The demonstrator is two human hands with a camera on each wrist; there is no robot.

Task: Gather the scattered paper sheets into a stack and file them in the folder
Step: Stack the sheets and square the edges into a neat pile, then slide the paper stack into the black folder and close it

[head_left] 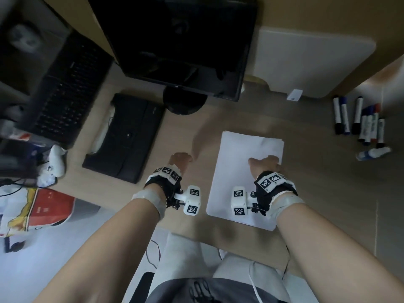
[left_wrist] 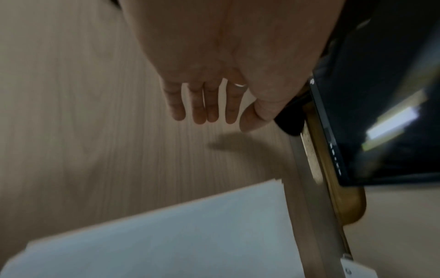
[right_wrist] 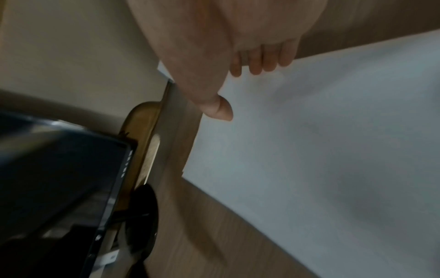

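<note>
My R fingers [right_wrist: 262, 62] hang loose, slightly curled, just over the far half of the paper stack [head_left: 242, 178], holding nothing; contact unclear. L hand [head_left: 180, 159] relaxed, fingers apart, over bare desk [head_left: 317, 193] just left of the stack. Stack's long axis runs near-to-far, near the desk's front edge. Black folder [head_left: 124, 138] lies left, so L hand is nearer it.

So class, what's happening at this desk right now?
A person is tidying paper. The sheets lie in one stack on the desk. The right hand is over the stack, fingers loosely bent; contact is unclear. The left hand hangs open over bare desk beside it, holding nothing. A black folder lies closed to the left.
</note>
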